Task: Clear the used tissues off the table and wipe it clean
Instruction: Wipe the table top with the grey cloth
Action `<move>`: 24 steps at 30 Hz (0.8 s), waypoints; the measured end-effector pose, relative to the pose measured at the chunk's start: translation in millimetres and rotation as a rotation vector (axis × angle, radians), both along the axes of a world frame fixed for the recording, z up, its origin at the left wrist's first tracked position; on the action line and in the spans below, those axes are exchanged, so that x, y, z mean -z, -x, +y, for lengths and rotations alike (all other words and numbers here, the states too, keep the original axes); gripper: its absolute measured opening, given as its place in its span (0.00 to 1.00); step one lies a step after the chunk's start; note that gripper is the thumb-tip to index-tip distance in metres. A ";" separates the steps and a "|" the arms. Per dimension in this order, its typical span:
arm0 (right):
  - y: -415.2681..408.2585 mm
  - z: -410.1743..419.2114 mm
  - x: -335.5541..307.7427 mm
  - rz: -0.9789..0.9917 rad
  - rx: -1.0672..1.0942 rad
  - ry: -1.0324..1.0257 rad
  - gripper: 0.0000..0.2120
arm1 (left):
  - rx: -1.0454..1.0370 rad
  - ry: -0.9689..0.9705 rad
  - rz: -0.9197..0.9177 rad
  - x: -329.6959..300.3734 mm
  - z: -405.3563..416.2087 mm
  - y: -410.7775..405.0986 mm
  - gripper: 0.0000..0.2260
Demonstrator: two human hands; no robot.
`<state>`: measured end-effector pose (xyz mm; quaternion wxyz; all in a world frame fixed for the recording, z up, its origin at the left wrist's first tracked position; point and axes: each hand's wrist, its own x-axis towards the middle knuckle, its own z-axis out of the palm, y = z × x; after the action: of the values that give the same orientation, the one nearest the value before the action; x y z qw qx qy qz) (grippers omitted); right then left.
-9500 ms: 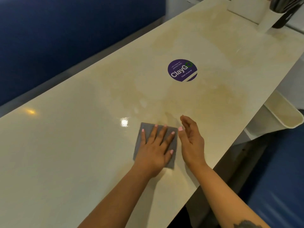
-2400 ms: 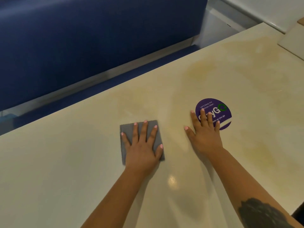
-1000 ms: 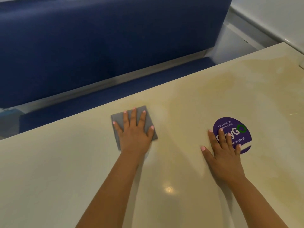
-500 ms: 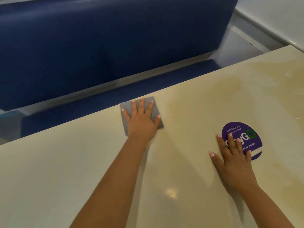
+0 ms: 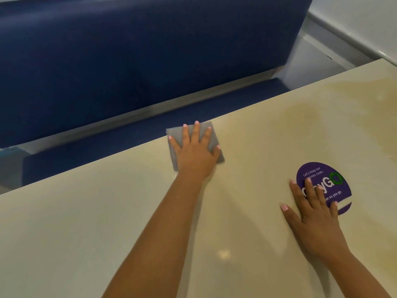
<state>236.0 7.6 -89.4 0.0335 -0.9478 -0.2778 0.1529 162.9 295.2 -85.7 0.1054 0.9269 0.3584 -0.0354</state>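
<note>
A folded grey cloth point(image 5: 212, 139) lies flat at the far edge of the glossy cream table point(image 5: 107, 222), its top corner hanging slightly over that edge. My left hand point(image 5: 195, 153) presses on it with straight, spread fingers. My right hand point(image 5: 311, 214) rests flat on the tabletop to the right, its fingertips covering part of a round purple sticker point(image 5: 324, 186). No tissues are in view.
A blue padded bench seat and backrest point(image 5: 129, 61) run along the far side of the table, with a gap below the edge. A white wall ledge point(image 5: 354, 29) sits at the top right. Yellowish stains mark the table's right part point(image 5: 343, 117).
My left hand has pushed the grey cloth away from me, from mid-table to the far edge. My right hand has stayed flat by the purple sticker.
</note>
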 end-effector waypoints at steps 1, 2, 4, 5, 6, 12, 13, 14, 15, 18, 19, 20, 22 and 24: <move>-0.5 -0.2 -0.6 0.005 0.002 0.002 0.33 | -0.038 -0.003 -0.006 0.6 9.0 3.1 0.27; -0.4 -0.1 -1.3 0.011 0.006 -0.001 0.32 | -0.080 -0.008 -0.011 1.5 14.0 9.7 0.27; 0.0 0.9 -2.3 0.017 0.010 -0.013 0.31 | -0.156 -0.020 -0.020 2.7 11.2 27.6 0.27; 0.3 1.4 -2.7 0.017 0.009 -0.017 0.31 | -0.179 -0.027 -0.016 2.5 3.9 36.5 0.27; 0.8 1.8 -2.8 0.016 0.007 -0.020 0.31 | -0.190 -0.027 -0.006 1.6 -6.7 44.4 0.28; 0.0 2.6 -2.4 -0.008 -0.002 0.007 0.30 | 0.007 0.014 0.000 -3.1 -79.8 29.1 0.29; 0.5 2.6 -2.2 -0.010 -0.001 0.020 0.29 | 0.058 0.010 0.005 -2.7 -83.7 17.2 0.29; 0.7 2.7 -2.6 -0.013 0.000 0.026 0.30 | 0.098 0.007 0.014 -1.8 -83.5 4.7 0.28; 1.0 2.7 -3.8 -0.013 -0.001 0.021 0.30 | 0.121 0.004 0.027 -1.5 -79.3 -6.7 0.28; 1.3 1.9 -8.5 0.016 -0.012 -0.009 0.30 | 0.046 0.020 0.052 -2.7 -54.2 -23.8 0.28; 1.9 2.1 -9.3 0.033 -0.014 -0.013 0.30 | -0.008 0.030 0.051 -2.2 -46.8 -22.3 0.28; 0.9 1.5 -10.4 0.042 -0.018 -0.013 0.31 | -0.064 0.036 0.046 -2.5 -44.1 -19.2 0.28; -0.1 2.2 -12.1 0.048 -0.024 -0.001 0.31 | -0.148 0.034 0.046 -3.2 -49.4 -7.5 0.28; -0.3 2.7 -13.3 0.053 -0.027 0.011 0.31 | -0.188 0.040 0.066 -5.2 -69.0 3.1 0.28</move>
<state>236.3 10.3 -76.1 0.0335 -0.9398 -0.2885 0.1800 159.8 226.2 -80.5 0.1148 0.8852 0.4463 -0.0628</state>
